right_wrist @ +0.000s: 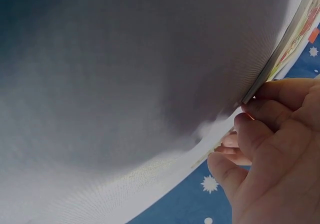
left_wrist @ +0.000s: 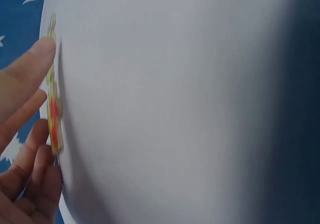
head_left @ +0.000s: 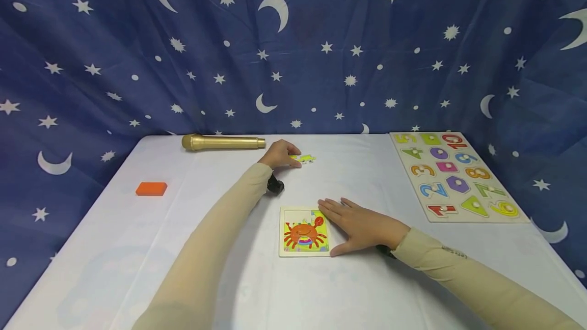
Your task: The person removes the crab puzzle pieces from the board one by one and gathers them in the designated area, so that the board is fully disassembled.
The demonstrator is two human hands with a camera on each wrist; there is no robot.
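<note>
Square wooden crab puzzle [head_left: 304, 234] mid-table, claws to 12; right hand [head_left: 362, 224], fingers spread, touches its 3 o'clock edge. Left hand [head_left: 279, 155] curls round flat puzzle pieces [head_left: 307, 159], 12 o'clock, long axis 9–3.

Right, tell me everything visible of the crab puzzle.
The crab puzzle is squarish, with a pale, wooden-looking frame around a red-orange crab with a striped belly, on yellow-green. Its upper-left part looks blank, perhaps unfilled. It lies flat on the white table, its right edge touched by the right hand.
</note>
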